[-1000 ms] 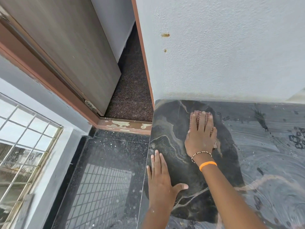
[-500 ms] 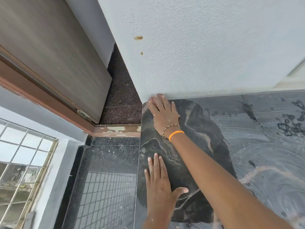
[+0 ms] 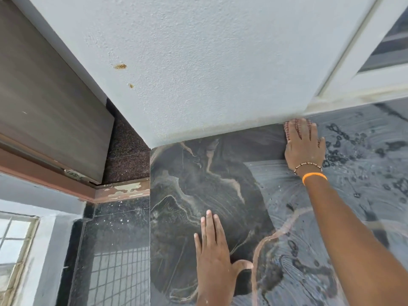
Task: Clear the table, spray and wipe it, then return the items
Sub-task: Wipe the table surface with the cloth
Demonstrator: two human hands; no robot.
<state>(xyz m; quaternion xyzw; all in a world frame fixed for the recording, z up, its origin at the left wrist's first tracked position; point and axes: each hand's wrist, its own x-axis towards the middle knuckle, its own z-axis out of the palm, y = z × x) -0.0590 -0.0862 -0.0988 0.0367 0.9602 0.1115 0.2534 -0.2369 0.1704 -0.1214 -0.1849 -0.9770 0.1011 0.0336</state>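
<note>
Along the back edge of the tabletop [image 3: 198, 184], against the wall [image 3: 198, 74], the right hand [image 3: 304, 146] presses a cloth [image 3: 289, 127] flat under straight fingers; the left hand [image 3: 215, 261] rests spread near the front. No items show, so clearing looks done; the left part is wiped dark, while the right is streaked and beaded with spray, and returning remains. Left of it: door [image 3: 50, 111], dark floor [image 3: 117, 235], barred window [image 3: 13, 250].

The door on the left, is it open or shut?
Open. The brown door stands swung away from its reddish frame, and speckled floor shows through the gap beside the white wall.
</note>
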